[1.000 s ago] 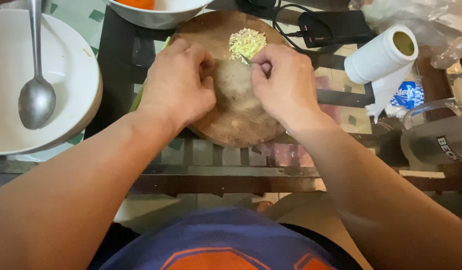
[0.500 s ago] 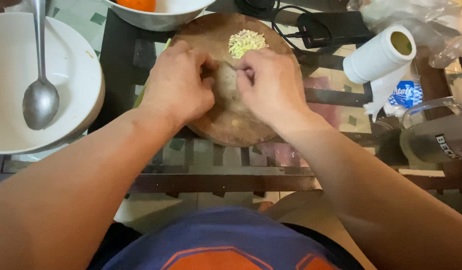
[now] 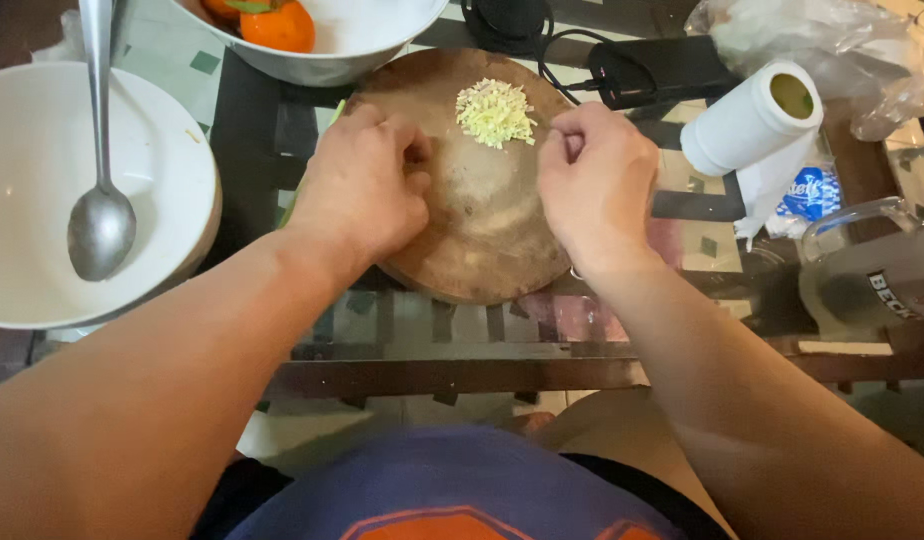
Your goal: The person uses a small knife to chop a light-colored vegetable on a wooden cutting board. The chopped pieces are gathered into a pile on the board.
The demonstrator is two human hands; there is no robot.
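1. A small heap of finely minced pale yellow-green food, perhaps ginger or garlic (image 3: 495,112), lies near the far edge of the round wooden chopping board (image 3: 482,250). It is loose, so a brush from either of your knuckles could scatter it off the board.

2. Your left hand (image 3: 367,185) is curled into a loose fist on the board's left edge, fingers tucked under. Whether it holds anything cannot be told.

3. Your right hand (image 3: 594,180) is also curled closed, at the board's right edge just beside the heap. A tool may be inside it, but none shows. If a blade is there, the hidden edge could nick your left fingers when the hands come together.

4. The board sits on a glass-topped table (image 3: 402,320) and overhangs dark gaps. Pressing hard near its edge could make it slide or rock.

5. A black adapter with its cable (image 3: 647,72) lies just beyond the board's far right edge; bits pushed away from you could land on it.

6. A white paper roll (image 3: 752,120) lies on its side to the right and may roll if bumped.

7. A white bowl with a metal spoon (image 3: 100,220) sits at the table's left edge, near your left forearm. A wide elbow could tip the spoon out.
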